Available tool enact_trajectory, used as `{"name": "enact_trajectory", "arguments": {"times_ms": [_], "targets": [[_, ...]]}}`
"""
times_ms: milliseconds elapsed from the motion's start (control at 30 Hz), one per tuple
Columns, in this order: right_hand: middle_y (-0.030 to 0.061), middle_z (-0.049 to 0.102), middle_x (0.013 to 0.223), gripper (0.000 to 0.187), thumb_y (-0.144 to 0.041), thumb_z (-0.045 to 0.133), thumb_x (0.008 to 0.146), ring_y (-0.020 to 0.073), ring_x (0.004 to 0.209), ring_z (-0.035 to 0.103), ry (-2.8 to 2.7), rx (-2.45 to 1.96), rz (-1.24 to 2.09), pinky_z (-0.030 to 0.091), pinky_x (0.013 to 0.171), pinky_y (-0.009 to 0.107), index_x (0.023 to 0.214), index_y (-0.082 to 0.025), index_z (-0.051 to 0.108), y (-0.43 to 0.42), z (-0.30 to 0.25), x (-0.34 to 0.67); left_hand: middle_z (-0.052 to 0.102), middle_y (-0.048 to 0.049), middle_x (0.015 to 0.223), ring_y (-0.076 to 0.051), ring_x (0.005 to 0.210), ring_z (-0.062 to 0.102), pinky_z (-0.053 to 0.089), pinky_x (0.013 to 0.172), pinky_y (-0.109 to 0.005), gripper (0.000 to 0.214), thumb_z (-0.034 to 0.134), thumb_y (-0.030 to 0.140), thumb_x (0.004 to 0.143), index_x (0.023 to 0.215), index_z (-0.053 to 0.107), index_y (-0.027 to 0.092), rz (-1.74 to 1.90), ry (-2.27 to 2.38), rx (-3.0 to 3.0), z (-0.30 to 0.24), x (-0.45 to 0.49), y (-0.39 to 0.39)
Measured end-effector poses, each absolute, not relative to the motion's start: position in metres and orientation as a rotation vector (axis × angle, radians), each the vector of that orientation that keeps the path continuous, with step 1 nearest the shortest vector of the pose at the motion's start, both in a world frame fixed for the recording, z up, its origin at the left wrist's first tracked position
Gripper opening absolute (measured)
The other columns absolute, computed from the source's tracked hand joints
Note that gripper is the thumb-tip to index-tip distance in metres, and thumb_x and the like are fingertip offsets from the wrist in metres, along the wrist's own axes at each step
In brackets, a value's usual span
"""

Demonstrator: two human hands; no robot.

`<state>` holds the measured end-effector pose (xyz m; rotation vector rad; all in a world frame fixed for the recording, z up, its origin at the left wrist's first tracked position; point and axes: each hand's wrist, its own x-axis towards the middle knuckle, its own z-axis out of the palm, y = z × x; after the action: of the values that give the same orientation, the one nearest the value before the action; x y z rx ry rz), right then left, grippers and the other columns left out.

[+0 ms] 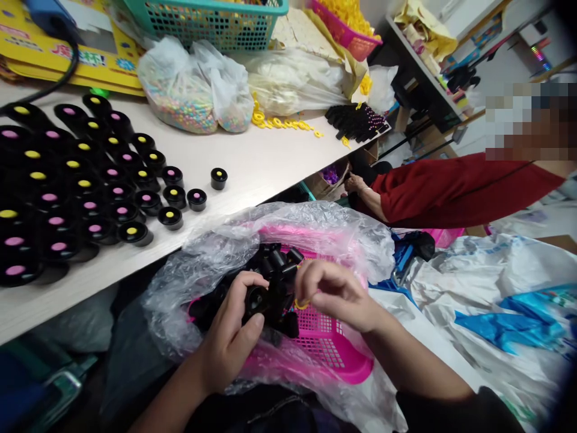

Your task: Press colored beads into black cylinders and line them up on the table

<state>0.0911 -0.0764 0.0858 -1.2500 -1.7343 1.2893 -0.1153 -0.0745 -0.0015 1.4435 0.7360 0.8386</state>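
Observation:
My left hand [234, 328] is closed around a round black plastic cap [258, 299], held over a pink basket [333, 355] lined with clear plastic. My right hand [336, 294] pinches a small yellow ring [301, 304] right beside that cap. More loose black caps [277, 261] lie heaped in the basket under both hands. On the white table [252, 162] to the left stand several finished black caps [90, 186] in rows, each with a yellow or pink centre.
Bags of coloured beads [193, 90] and a teal basket [211, 18] sit at the table's back, with loose yellow rings [279, 122] and black pieces [356, 122]. Another person in a red sleeve [455, 189] works at right. White and blue bags [496, 307] lie beside the basket.

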Motion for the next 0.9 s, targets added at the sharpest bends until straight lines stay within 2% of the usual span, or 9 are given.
{"name": "enact_trajectory", "arguments": {"times_ms": [67, 167, 233, 367, 500, 600, 667, 733, 900], "targets": [[0.0026, 0.059, 0.076, 0.015, -0.026, 0.051, 0.088, 0.0136, 0.071, 0.055, -1.850, -1.521, 1.191, 0.046, 0.067, 0.029, 0.077, -0.017, 0.057, -0.075, 0.090, 0.107, 0.047, -0.0078, 0.115, -0.022, 0.109, 0.047, 0.041, 0.094, -0.037, 0.029, 0.036, 0.023, 0.090, 0.118, 0.039, 0.022, 0.885, 0.748, 1.642, -0.002, -0.117, -0.071], [0.0074, 0.064, 0.087, 0.012, -0.026, 0.055, 0.085, 0.0189, 0.082, 0.057, -1.976, -2.034, 1.016, 0.043, 0.081, 0.036, 0.086, -0.018, 0.064, -0.074, 0.082, 0.119, 0.052, -0.0105, 0.111, -0.024, 0.106, 0.048, 0.043, 0.092, -0.039, 0.034, 0.046, 0.014, 0.087, 0.120, 0.044, 0.015, 0.906, 0.772, 2.151, -0.004, -0.113, -0.067], [0.0095, 0.064, 0.097, 0.022, -0.034, 0.053, 0.087, 0.0204, 0.089, 0.059, -1.687, -2.112, 1.157, 0.044, 0.084, 0.037, 0.098, -0.019, 0.064, -0.078, 0.068, 0.113, 0.057, -0.0101, 0.105, -0.024, 0.098, 0.051, 0.047, 0.085, -0.038, 0.035, 0.049, 0.008, 0.085, 0.120, 0.050, 0.013, 0.883, 0.699, 2.446, -0.006, -0.107, -0.068], [0.0065, 0.064, 0.085, 0.047, -0.054, 0.035, 0.094, 0.0146, 0.076, 0.062, -0.566, -1.616, 1.935, 0.050, 0.077, 0.033, 0.103, -0.015, 0.060, -0.094, 0.035, 0.083, 0.061, -0.0111, 0.107, -0.023, 0.094, 0.053, 0.050, 0.076, -0.035, 0.033, 0.049, 0.008, 0.086, 0.119, 0.055, 0.012, 0.858, 0.581, 2.579, -0.009, -0.098, -0.069], [0.0043, 0.063, 0.073, 0.058, -0.053, 0.019, 0.098, 0.0125, 0.068, 0.065, 0.206, -1.259, 2.097, 0.052, 0.076, 0.029, 0.092, -0.011, 0.059, -0.105, 0.020, 0.068, 0.062, -0.0096, 0.102, -0.022, 0.093, 0.054, 0.051, 0.079, -0.035, 0.031, 0.046, 0.013, 0.089, 0.118, 0.057, 0.015, 0.879, 0.602, 2.443, -0.006, -0.103, -0.061], [0.0083, 0.068, 0.082, 0.041, -0.040, 0.036, 0.096, 0.0134, 0.075, 0.068, 0.264, -1.201, 2.078, 0.052, 0.079, 0.026, 0.096, -0.007, 0.060, -0.107, 0.025, 0.070, 0.062, -0.0074, 0.103, -0.022, 0.096, 0.055, 0.049, 0.083, -0.035, 0.034, 0.049, 0.016, 0.087, 0.120, 0.056, 0.021, 0.864, 0.649, 2.317, -0.004, -0.112, -0.054], [0.0112, 0.070, 0.093, 0.026, -0.025, 0.051, 0.087, 0.0151, 0.087, 0.069, 0.118, -1.192, 2.070, 0.051, 0.084, 0.024, 0.101, -0.005, 0.062, -0.107, 0.033, 0.071, 0.061, -0.0063, 0.107, -0.022, 0.102, 0.055, 0.047, 0.089, -0.037, 0.034, 0.051, 0.018, 0.085, 0.119, 0.055, 0.024, 0.850, 0.723, 2.182, -0.004, -0.118, -0.053], [0.0115, 0.070, 0.101, 0.027, -0.017, 0.062, 0.080, 0.0170, 0.096, 0.068, -0.092, -1.224, 2.021, 0.050, 0.087, 0.024, 0.104, -0.007, 0.063, -0.107, 0.041, 0.071, 0.059, -0.0056, 0.113, -0.023, 0.107, 0.054, 0.044, 0.094, -0.038, 0.032, 0.051, 0.022, 0.086, 0.117, 0.052, 0.025, 0.838, 0.813, 1.954, -0.004, -0.122, -0.056], [0.0078, 0.071, 0.099, 0.030, -0.031, 0.069, 0.080, 0.0142, 0.091, 0.069, -0.557, -1.347, 1.847, 0.052, 0.081, 0.026, 0.103, -0.014, 0.058, -0.102, 0.052, 0.064, 0.055, -0.0060, 0.117, -0.023, 0.110, 0.052, 0.042, 0.095, -0.039, 0.029, 0.041, 0.033, 0.092, 0.120, 0.045, 0.025, 0.786, 0.865, 1.350, -0.003, -0.124, -0.069]]}}
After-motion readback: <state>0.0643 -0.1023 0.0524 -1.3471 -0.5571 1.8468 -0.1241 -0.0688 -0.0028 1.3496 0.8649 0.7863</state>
